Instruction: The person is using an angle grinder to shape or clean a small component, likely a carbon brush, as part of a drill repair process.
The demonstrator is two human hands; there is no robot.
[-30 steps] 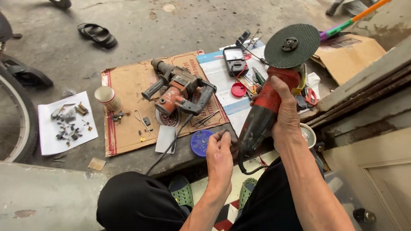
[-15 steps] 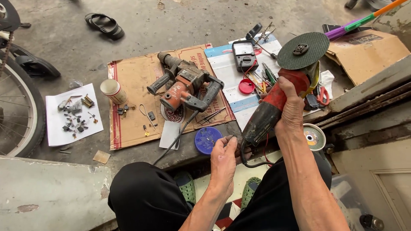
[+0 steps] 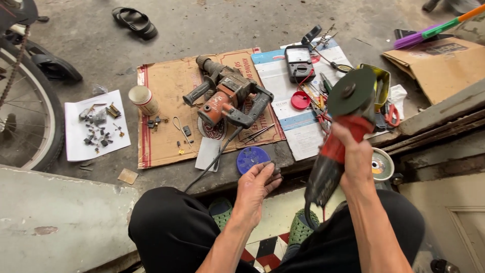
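My right hand point(image 3: 353, 151) grips the red-and-black body of an angle grinder point(image 3: 328, 167), held up at a slant with its dark green disc point(image 3: 351, 91) facing me. The grinder's cord hangs down between my knees. My left hand point(image 3: 257, 184) is palm up just below a blue round lid point(image 3: 251, 157) on the ground. Its fingertips are drawn together against the thumb, and I cannot tell whether anything small lies between them. My black-trousered legs fill the bottom of the view.
A red rotary hammer point(image 3: 227, 98) lies on flat cardboard point(image 3: 161, 141). Nearby are a multimeter point(image 3: 299, 61), a red cap point(image 3: 300, 100), a small tub point(image 3: 143, 99) and a paper with small parts point(image 3: 96, 126). A spare disc point(image 3: 381, 166) sits right and a bicycle wheel point(image 3: 25, 111) left.
The grinder has come down and toward me, its disc now lower in view. My left hand has turned palm up beside the blue lid.
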